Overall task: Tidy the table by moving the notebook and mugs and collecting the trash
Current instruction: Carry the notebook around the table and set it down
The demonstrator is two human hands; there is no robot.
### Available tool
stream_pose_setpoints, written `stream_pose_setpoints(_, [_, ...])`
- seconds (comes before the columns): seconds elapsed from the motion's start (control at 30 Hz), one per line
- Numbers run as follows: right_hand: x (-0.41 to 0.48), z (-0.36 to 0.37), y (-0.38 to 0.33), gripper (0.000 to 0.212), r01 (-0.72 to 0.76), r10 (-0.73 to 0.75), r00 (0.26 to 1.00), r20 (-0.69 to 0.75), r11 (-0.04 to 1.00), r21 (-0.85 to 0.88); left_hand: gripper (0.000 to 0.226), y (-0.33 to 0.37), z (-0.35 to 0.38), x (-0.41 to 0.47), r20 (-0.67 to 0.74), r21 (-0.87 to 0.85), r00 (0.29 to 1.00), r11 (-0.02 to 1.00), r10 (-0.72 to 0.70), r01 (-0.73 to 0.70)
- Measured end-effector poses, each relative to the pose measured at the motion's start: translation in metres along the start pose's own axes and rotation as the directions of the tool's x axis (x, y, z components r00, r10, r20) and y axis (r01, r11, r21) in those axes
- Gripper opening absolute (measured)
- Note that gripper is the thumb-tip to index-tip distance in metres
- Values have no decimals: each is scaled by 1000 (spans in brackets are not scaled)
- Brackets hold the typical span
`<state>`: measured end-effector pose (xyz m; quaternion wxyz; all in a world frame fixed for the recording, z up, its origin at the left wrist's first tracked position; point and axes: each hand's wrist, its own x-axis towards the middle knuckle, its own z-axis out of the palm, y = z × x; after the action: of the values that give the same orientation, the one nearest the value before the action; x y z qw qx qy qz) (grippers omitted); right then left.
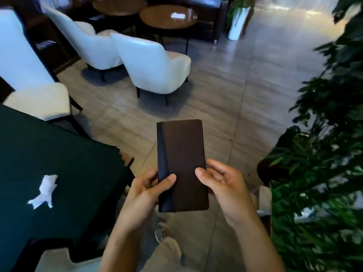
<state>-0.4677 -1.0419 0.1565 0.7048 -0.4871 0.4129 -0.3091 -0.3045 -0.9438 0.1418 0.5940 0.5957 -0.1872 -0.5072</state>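
A slim dark brown notebook [181, 154] with a black spine strip is held upright over the floor, away from the table. My left hand [145, 190] grips its lower left edge, thumb on the cover. My right hand [222, 180] holds its lower right edge, thumb on the cover and fingers curled behind. A crumpled white paper scrap [44, 191] lies on the dark green table [78, 169] at the left. No mugs are in view.
White upholstered chairs [155, 63] stand beyond the table on the tiled floor [235, 85]. Two round wooden tables [168, 16] sit further back. Large leafy plants [322, 163] crowd the right side. Another white chair back [64, 262] is at the bottom left.
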Motion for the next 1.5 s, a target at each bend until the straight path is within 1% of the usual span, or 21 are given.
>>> stream_pose_setpoints(0.13, [52,46,-22,28,27,-25,996,83,999,-31,24,38,-30,30,-61,-47,997,998,40,-43])
stream_pose_setpoints(0.27, [91,92,-30,27,48,-36,986,161,997,-68,29,66,-66,49,-118,-98,990,991,78,-89])
stream_pose_setpoints(0.47, [134,154,-36,26,40,16,924,381,989,-139,36,82,-112,54,-282,-189,957,975,63,-120])
stream_pose_setpoints(0.63, [167,207,-23,26,46,77,852,517,974,-221,38,81,-146,55,-446,-253,894,954,35,-164])
stream_pose_setpoints(0.73, [190,234,-11,26,64,116,807,579,957,-281,40,75,-162,63,-546,-306,838,934,-14,-184])
stream_pose_setpoints(0.87, [228,267,7,31,99,182,712,678,930,-353,29,60,-182,86,-643,-398,756,896,-120,-197])
stream_pose_setpoints(0.9, [239,272,13,30,105,204,696,688,919,-379,27,56,-187,93,-651,-419,746,886,-143,-196])
stream_pose_setpoints(0.97, [263,285,25,22,101,264,657,706,897,-430,26,46,-197,110,-668,-468,717,861,-200,-197])
stream_pose_setpoints(1.03, [288,298,41,11,43,348,625,699,879,-475,27,34,-207,130,-677,-522,689,829,-260,-199])
stream_pose_setpoints(1.07, [297,306,48,10,-4,391,621,679,868,-496,28,29,-212,139,-678,-544,676,815,-288,-198])
stream_pose_setpoints(1.17, [327,325,81,15,-77,500,593,631,815,-574,26,16,-225,166,-714,-574,596,795,-367,-198])
stream_pose_setpoints(1.23, [340,333,103,28,-92,550,591,590,772,-628,24,8,-233,178,-729,-580,556,791,-400,-192])
stream_pose_setpoints(1.27, [346,337,115,31,-89,568,590,573,751,-654,23,3,-237,183,-733,-588,539,785,-416,-194])
stream_pose_setpoints(1.33, [355,344,136,28,-49,590,587,555,710,-703,22,-7,-245,191,-736,-607,495,774,-461,-181])
stream_pose_setpoints(1.4, [360,346,155,20,28,584,583,565,680,-732,26,-17,-251,197,-736,-621,441,772,-515,-135])
stream_pose_setpoints(1.5, [358,346,174,28,167,560,605,566,606,-778,27,-35,-256,205,-736,-626,360,779,-573,-40])
